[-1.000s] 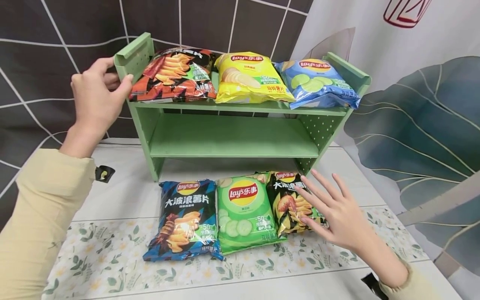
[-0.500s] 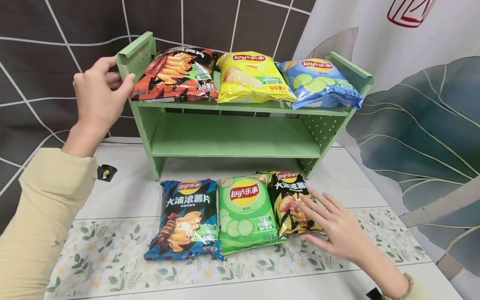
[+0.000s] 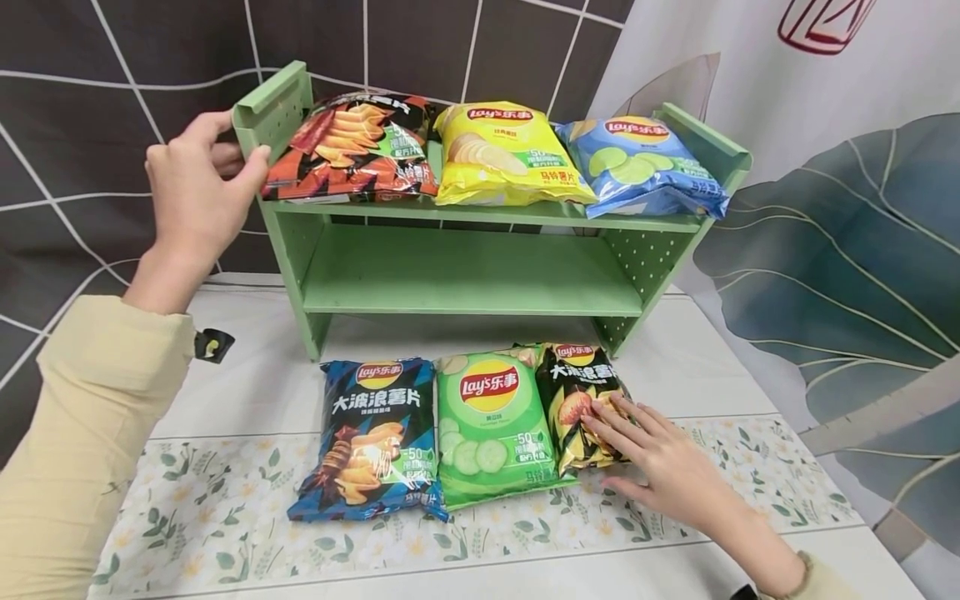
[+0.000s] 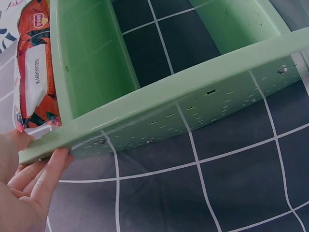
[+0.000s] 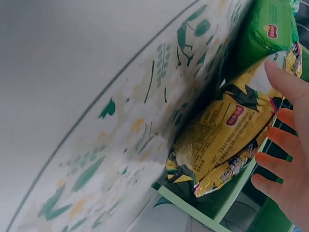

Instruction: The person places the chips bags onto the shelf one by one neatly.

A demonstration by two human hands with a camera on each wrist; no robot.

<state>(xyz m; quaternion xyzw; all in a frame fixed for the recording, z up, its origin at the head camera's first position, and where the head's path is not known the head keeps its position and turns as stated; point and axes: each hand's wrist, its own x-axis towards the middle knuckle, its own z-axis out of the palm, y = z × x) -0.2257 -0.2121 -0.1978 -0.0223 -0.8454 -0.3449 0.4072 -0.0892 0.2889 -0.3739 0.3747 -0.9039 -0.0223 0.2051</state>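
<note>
At the upper left of the head view, my left hand [image 3: 197, 187] grips the side panel of a green two-tier shelf [image 3: 472, 271], thumb in front and fingers on the outer side. In the left wrist view the fingers [image 4: 46, 181] pinch that panel's edge. My right hand [image 3: 663, 467] is spread at the right side of a black and yellow chip bag [image 3: 581, 408], fingers over its front; whether they press it I cannot tell. The right wrist view shows this bag's yellow back [image 5: 224, 135] beside the loosely bent fingers.
A green chip bag [image 3: 491, 433] and a blue and black one [image 3: 375, 450] lie left of the black bag on the table [image 3: 247, 533]. Red [image 3: 352, 154], yellow [image 3: 510, 158] and light blue [image 3: 645, 167] bags sit on the top tier. A dark tiled wall [image 3: 420, 42] stands behind.
My right hand has moved left and slightly down, its fingers lowered over the black and yellow bag. The left hand keeps its grip on the shelf. The view has shifted slightly.
</note>
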